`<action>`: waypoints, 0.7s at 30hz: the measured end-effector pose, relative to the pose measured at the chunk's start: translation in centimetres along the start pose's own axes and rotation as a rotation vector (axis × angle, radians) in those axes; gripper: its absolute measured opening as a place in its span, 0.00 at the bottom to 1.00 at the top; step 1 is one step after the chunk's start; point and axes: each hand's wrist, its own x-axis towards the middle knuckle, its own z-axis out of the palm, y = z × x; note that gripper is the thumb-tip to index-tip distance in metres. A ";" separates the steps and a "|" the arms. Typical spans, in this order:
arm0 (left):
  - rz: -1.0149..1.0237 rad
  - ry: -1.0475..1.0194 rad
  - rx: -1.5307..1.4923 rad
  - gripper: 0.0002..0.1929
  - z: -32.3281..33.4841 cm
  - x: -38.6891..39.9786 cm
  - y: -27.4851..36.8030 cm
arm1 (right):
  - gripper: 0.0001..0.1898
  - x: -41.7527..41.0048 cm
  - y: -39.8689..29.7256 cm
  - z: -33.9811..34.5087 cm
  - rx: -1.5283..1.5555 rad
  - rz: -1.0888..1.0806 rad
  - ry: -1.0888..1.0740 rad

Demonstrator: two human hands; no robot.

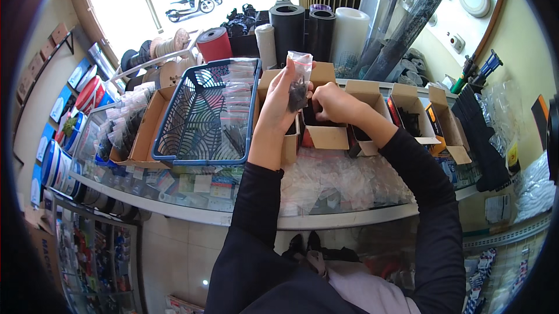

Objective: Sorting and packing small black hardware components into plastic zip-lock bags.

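My left hand (284,91) holds up a small clear zip bag (298,82) with dark pieces inside. Close by on the right, my right hand (331,103) reaches into an open cardboard box (325,137); its fingertips are partly hidden in there. More open boxes stand in a row to the right, one with black screws or similar small parts (410,122). To the left of my left hand sits a blue plastic basket (174,160) with a column of filled zip bags (236,117) along its right side. Loose clear bags (340,180) lie before the boxes.
Everything stands on a glass display counter (349,223). A cardboard box (146,126) and many filled small bags (131,115) are at the left. Behind stand a red roll (214,45), black rolls (286,30) and a translucent roll (350,34). A dark mesh roll (410,21) leans at the right.
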 end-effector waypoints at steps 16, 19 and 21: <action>-0.043 0.066 0.209 0.25 -0.1 0.3 -0.6 | 0.11 -2.6 3.2 -8.2 1.134 0.264 0.110; -0.071 0.051 0.314 0.25 0.3 0.2 -0.8 | 0.13 -2.9 4.1 -9.7 1.213 0.214 0.160; -0.061 0.033 0.357 0.24 0.2 0.2 -1.0 | 0.13 -2.8 4.0 -10.4 1.293 0.158 0.194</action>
